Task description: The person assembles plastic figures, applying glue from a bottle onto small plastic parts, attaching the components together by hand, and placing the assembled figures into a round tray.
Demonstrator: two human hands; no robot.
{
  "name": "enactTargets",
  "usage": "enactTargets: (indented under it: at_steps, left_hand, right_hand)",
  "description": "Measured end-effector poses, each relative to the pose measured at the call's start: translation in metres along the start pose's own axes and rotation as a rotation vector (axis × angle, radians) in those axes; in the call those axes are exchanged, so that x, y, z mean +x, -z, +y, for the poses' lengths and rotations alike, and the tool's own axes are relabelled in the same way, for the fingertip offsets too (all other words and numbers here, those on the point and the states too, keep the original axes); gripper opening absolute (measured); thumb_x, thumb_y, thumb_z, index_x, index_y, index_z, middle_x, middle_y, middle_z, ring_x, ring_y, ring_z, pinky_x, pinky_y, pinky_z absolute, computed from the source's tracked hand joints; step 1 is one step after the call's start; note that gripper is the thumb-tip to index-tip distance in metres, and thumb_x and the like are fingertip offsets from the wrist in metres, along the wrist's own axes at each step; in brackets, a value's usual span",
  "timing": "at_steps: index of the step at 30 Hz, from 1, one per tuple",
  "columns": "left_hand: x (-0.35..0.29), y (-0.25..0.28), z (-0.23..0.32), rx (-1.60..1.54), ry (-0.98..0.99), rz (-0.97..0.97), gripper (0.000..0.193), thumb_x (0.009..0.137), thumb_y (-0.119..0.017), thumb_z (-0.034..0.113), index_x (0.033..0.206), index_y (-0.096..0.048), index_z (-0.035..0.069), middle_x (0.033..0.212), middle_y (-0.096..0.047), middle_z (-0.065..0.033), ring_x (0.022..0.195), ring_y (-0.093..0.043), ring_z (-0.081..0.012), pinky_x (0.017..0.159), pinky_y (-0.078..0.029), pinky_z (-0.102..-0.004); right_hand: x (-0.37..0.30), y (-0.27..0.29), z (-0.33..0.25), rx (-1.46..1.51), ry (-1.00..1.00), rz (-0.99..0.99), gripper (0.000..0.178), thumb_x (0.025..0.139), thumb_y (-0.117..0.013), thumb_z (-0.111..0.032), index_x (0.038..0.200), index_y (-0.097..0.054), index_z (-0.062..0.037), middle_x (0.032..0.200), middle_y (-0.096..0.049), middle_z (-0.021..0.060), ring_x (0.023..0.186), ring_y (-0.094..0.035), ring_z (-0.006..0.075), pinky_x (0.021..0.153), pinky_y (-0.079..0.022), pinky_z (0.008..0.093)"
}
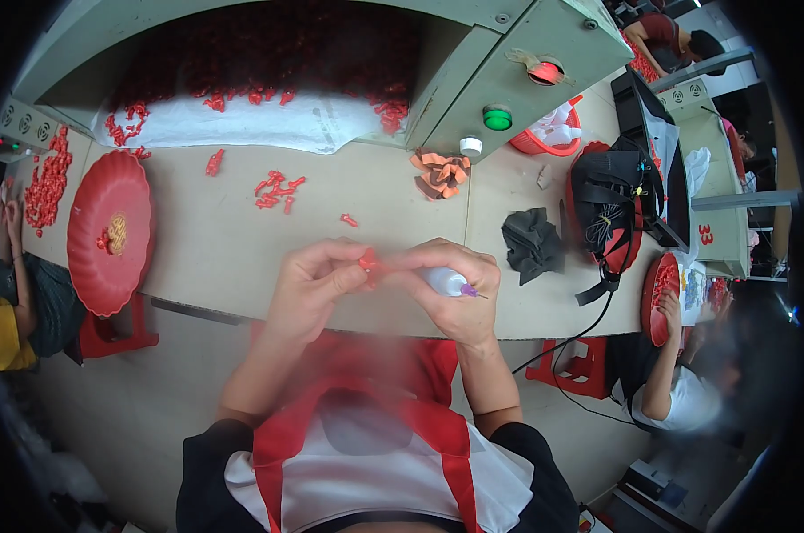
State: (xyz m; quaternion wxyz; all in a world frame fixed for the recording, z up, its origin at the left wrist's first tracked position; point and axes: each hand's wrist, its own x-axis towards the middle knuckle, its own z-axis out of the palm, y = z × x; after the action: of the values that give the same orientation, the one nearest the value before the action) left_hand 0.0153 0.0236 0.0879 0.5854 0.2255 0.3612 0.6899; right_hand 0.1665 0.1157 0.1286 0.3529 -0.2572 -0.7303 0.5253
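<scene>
Over the near edge of the table, my left hand point(318, 282) is closed, pinching a small glossy red piece point(369, 261) between thumb and fingertips. My right hand point(455, 289) is wrapped round a small white squeeze bottle point(445, 281) with a purple needle tip, which points away to the right. The right thumb and forefinger reach to the red piece too; whether they grip it is hard to see. Just beyond my hands lies one loose red piece point(349, 220), with a small group of red pieces point(276, 190) further back.
A green-grey machine point(509, 93) with buttons stands at the back; many red pieces lie in its opening. A red scalloped tray point(87, 240) is on the left. On the right are a black cloth point(533, 244), an orange-brown cloth point(440, 174) and a black bag point(608, 191). Co-workers sit either side.
</scene>
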Motion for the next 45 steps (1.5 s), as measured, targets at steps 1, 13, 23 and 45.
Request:
enactTargets:
  at_steps: [1,13,23,45]
  left_hand:
    - [0.0,0.001,0.0,-0.042,0.012,0.006,0.019,0.083,-0.056,-0.002,0.101,-0.06,0.001,0.096,-0.061,-0.0115,0.081,-0.062,-0.016,0.069,-0.054,-0.0258]
    - [-0.001,-0.002,0.001,0.004,-0.019,0.051,0.018,0.085,-0.056,0.0,0.102,-0.059,0.0,0.096,-0.061,-0.0091,0.083,-0.06,-0.0151,0.071,-0.051,-0.0285]
    - [0.001,0.008,0.003,-0.05,0.1,-0.017,0.017,0.084,-0.057,0.002,0.101,-0.06,0.001,0.093,-0.062,-0.009,0.082,-0.061,-0.0156,0.07,-0.051,-0.0277]
    - [0.014,0.031,-0.017,-0.565,0.394,-0.251,0.031,0.086,-0.056,0.008,0.112,-0.05,-0.007,0.101,-0.056,-0.017,0.089,-0.06,-0.0258,0.074,-0.055,-0.0274]
  right_hand:
    - [0.0,-0.001,0.0,0.02,-0.011,0.024,0.018,0.067,-0.07,0.006,0.083,-0.066,-0.0007,0.078,-0.067,0.0091,0.069,-0.064,0.0146,0.062,-0.049,0.0241]
    - [-0.001,-0.009,-0.008,0.137,-0.181,0.144,0.015,0.073,-0.069,0.001,0.087,-0.065,0.0025,0.083,-0.067,0.0087,0.075,-0.064,0.0135,0.069,-0.05,0.0235]
    - [0.004,-0.002,0.001,0.061,-0.007,0.002,0.02,0.067,-0.066,0.011,0.084,-0.063,0.0021,0.081,-0.066,0.0116,0.073,-0.064,0.0168,0.064,-0.049,0.0249]
    - [0.017,0.001,-0.006,0.16,-0.357,-0.048,0.014,0.074,-0.07,-0.002,0.085,-0.063,0.0013,0.082,-0.063,0.0047,0.076,-0.058,0.0091,0.069,-0.047,0.0223]
